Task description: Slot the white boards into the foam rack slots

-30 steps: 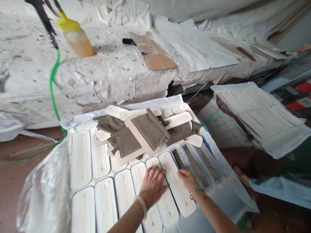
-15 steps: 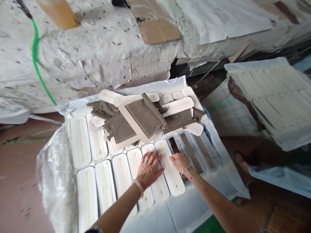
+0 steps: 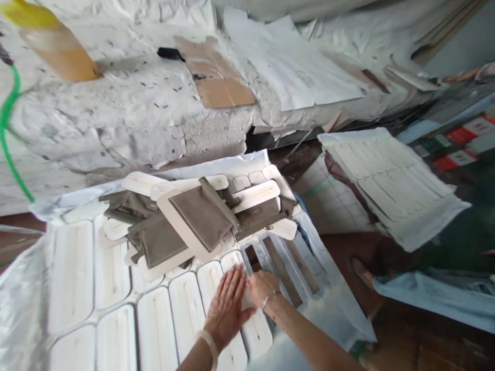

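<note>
- Left hand [image 3: 226,309] lies flat, fingers spread, on a white padded strip [image 3: 253,322].
- Right hand [image 3: 263,288] touches the strip's edge; its fingers' grip cannot be told.
- Grey pouches [image 3: 193,219] piled just beyond; brown strips [image 3: 284,273] beside.

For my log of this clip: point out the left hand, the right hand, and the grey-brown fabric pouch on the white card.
Left hand [image 3: 228,304], head view, back of the hand.
Right hand [image 3: 263,288], head view, knuckles.
Grey-brown fabric pouch [image 3: 201,216], head view, middle of its flat face.

Looks like a small leather-goods workshop: glue-crusted paper-covered bench [image 3: 135,113], glue bottle [image 3: 50,46], cut grey leather pieces [image 3: 193,216] piled over white moulded trays [image 3: 116,330].
</note>
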A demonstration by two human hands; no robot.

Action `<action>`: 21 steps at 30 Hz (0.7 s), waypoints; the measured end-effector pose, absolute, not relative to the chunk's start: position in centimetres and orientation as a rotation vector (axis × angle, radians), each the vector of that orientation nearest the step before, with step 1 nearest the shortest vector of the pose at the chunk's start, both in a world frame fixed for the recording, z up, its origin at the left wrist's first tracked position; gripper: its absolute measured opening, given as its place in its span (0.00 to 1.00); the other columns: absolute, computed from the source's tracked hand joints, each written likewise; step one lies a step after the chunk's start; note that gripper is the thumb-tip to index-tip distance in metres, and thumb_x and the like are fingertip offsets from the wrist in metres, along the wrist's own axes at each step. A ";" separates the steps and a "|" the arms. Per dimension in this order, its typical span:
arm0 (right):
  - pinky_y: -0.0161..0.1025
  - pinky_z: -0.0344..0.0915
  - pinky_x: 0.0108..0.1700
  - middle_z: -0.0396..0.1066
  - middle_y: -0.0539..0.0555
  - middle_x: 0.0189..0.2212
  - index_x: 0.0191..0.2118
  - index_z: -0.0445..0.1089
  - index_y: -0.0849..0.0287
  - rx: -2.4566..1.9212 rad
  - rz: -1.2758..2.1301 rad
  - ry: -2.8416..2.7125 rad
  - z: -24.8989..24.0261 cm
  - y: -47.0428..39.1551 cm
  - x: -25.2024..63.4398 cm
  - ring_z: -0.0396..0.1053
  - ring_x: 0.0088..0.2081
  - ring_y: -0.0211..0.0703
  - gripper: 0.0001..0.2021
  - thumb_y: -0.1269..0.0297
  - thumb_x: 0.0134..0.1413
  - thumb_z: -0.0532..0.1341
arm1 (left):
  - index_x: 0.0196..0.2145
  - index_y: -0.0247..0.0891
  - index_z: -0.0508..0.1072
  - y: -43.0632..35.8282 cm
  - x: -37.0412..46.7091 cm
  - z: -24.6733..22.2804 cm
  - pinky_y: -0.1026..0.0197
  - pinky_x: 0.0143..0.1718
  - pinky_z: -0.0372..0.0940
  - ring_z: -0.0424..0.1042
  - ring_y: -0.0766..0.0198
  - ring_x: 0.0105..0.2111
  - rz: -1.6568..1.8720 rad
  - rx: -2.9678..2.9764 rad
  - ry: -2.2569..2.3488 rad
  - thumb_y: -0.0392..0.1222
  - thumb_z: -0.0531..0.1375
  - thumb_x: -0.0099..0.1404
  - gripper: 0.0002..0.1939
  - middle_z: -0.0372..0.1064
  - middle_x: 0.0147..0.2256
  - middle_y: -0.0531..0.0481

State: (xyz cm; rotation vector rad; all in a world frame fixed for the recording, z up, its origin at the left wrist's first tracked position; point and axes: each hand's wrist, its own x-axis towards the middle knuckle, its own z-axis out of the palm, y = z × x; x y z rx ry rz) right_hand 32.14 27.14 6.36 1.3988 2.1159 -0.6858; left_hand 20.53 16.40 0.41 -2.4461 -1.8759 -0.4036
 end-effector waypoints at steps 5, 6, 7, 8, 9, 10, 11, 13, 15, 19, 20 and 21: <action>0.47 0.70 0.37 0.80 0.61 0.33 0.32 0.77 0.58 1.537 -0.618 2.232 7.5 29.1 34.1 0.78 0.38 0.59 0.15 0.55 0.60 0.58 | 0.66 0.31 0.56 16.6 20.9 0.1 0.45 0.68 0.35 0.48 0.44 0.67 -0.413 -2.400 -1.852 0.66 0.53 0.65 0.44 0.47 0.67 0.35; 0.45 0.69 0.36 0.79 0.59 0.31 0.32 0.76 0.56 1.616 -0.592 2.253 7.7 30.0 34.9 0.77 0.37 0.56 0.15 0.55 0.61 0.56 | 0.66 0.31 0.56 16.6 20.8 0.2 0.46 0.68 0.35 0.48 0.45 0.67 -0.417 -2.388 -1.846 0.66 0.54 0.65 0.44 0.47 0.67 0.35; 0.44 0.68 0.35 0.79 0.56 0.30 0.32 0.75 0.55 1.702 -0.563 2.271 8.0 31.1 35.8 0.77 0.36 0.53 0.14 0.56 0.62 0.55 | 0.66 0.31 0.57 16.6 20.7 0.2 0.46 0.69 0.34 0.49 0.45 0.67 -0.422 -2.374 -1.841 0.66 0.54 0.64 0.44 0.48 0.67 0.36; 0.43 0.67 0.36 0.78 0.54 0.30 0.34 0.74 0.55 1.782 -0.527 2.294 8.3 32.3 36.7 0.76 0.37 0.51 0.12 0.59 0.63 0.55 | 0.66 0.31 0.58 16.7 20.6 0.3 0.45 0.69 0.34 0.49 0.45 0.66 -0.427 -2.360 -1.834 0.66 0.55 0.63 0.43 0.49 0.66 0.36; 0.42 0.67 0.38 0.78 0.53 0.32 0.35 0.72 0.55 1.840 -0.485 2.327 8.5 33.5 37.7 0.75 0.38 0.49 0.09 0.61 0.63 0.56 | 0.65 0.31 0.58 16.7 20.6 0.3 0.45 0.69 0.34 0.49 0.45 0.66 -0.430 -2.348 -1.825 0.66 0.55 0.63 0.44 0.49 0.66 0.36; 0.42 0.67 0.41 0.77 0.53 0.35 0.38 0.72 0.56 1.871 -0.431 2.373 8.6 34.8 38.6 0.74 0.41 0.49 0.07 0.63 0.61 0.57 | 0.65 0.31 0.59 16.8 20.5 0.4 0.45 0.69 0.34 0.50 0.45 0.66 -0.433 -2.343 -1.809 0.66 0.56 0.62 0.44 0.50 0.66 0.36; 0.42 0.67 0.45 0.76 0.55 0.40 0.41 0.71 0.57 1.869 -0.369 2.426 8.7 36.0 39.4 0.71 0.45 0.50 0.07 0.65 0.60 0.59 | 0.64 0.31 0.60 16.9 20.5 0.4 0.45 0.69 0.34 0.51 0.45 0.66 -0.436 -2.339 -1.791 0.66 0.55 0.62 0.43 0.51 0.65 0.36; 0.45 0.64 0.54 0.71 0.59 0.51 0.51 0.69 0.58 1.778 -0.259 2.510 8.5 38.1 40.6 0.65 0.53 0.54 0.16 0.64 0.57 0.62 | 0.63 0.30 0.62 17.1 20.4 0.4 0.45 0.69 0.34 0.52 0.44 0.65 -0.438 -2.330 -1.759 0.67 0.55 0.61 0.43 0.53 0.65 0.35; 0.49 0.61 0.57 0.64 0.60 0.59 0.58 0.65 0.55 1.645 -0.206 2.551 8.1 39.7 41.1 0.61 0.58 0.57 0.25 0.62 0.55 0.64 | 0.62 0.30 0.63 17.3 20.3 0.5 0.44 0.68 0.35 0.54 0.43 0.64 -0.437 -2.326 -1.732 0.68 0.55 0.61 0.43 0.55 0.64 0.35; 0.51 0.61 0.56 0.56 0.58 0.65 0.63 0.59 0.44 1.505 -0.126 2.611 7.5 41.8 40.1 0.63 0.55 0.58 0.32 0.58 0.52 0.66 | 0.60 0.29 0.65 17.5 20.1 0.4 0.45 0.67 0.39 0.58 0.44 0.61 -0.446 -2.317 -1.682 0.68 0.55 0.61 0.43 0.58 0.62 0.34; 0.51 0.61 0.56 0.54 0.59 0.66 0.63 0.58 0.45 1.502 -0.091 2.624 7.6 42.2 39.6 0.63 0.55 0.58 0.33 0.56 0.52 0.66 | 0.60 0.30 0.65 17.6 20.0 0.4 0.46 0.67 0.40 0.59 0.44 0.61 -0.447 -2.314 -1.679 0.69 0.55 0.60 0.43 0.58 0.62 0.34; 0.52 0.61 0.56 0.56 0.61 0.65 0.62 0.60 0.47 1.491 -0.064 2.633 7.8 42.6 38.9 0.63 0.54 0.59 0.33 0.55 0.51 0.67 | 0.60 0.30 0.65 17.6 20.0 0.5 0.46 0.67 0.41 0.59 0.44 0.61 -0.444 -2.311 -1.680 0.69 0.55 0.60 0.43 0.58 0.62 0.34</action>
